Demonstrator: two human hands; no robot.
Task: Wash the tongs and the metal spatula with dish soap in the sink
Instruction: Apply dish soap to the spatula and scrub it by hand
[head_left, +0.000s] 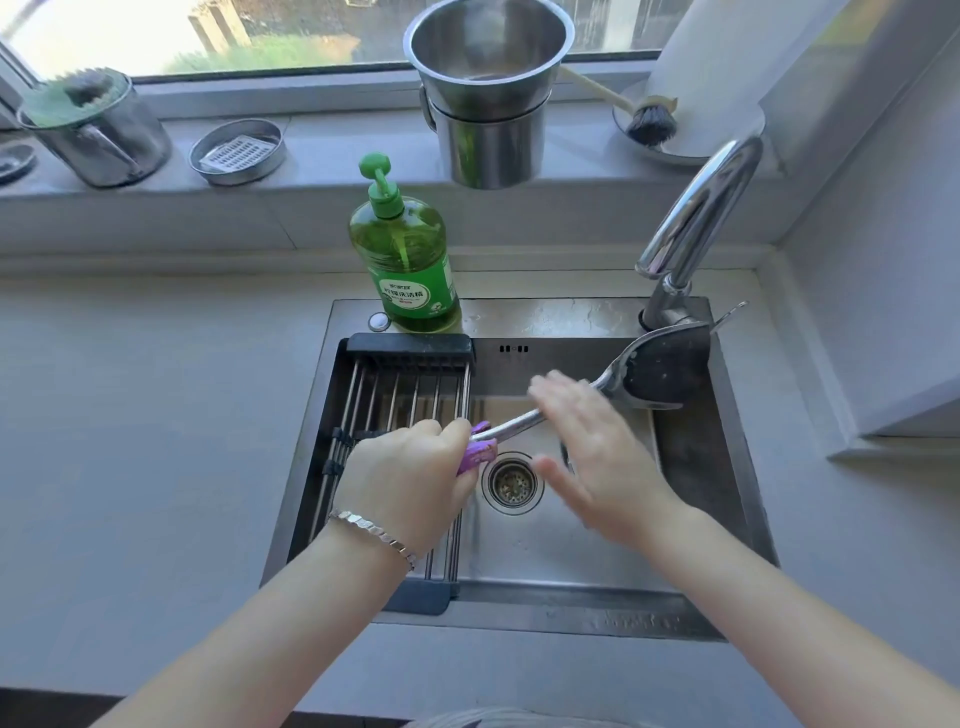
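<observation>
The left hand (410, 478) is curled tight round the purple handle end of the tongs (654, 371), knuckles up, a metal bracelet (374, 535) on its wrist; the right hand (597, 457) is flat with its fingers straight, laid across the steel arms about halfway along, and blurred, so I judge it is rubbing along the metal rather than gripping it. The grip at the hinge end looks chosen to steady the tool and leave its whole length free for the other palm.

The tongs lie slanted over the sink (550, 551), handle low near the drain strainer (511, 486), the broad black head raised toward the back right corner just below the faucet (696, 218); the two arms appear pressed together. The steel shaft shines and the black head has pale specks on it, whether suds or droplets I cannot tell; no stream of water shows at the spout.

The green pump bottle of dish soap (402, 254) stands on the sink's back ledge, within easy reach; a roll-up drying rack (395, 405) covers the basin's left side, likely where clean pieces go. I cannot make out the metal spatula.
</observation>
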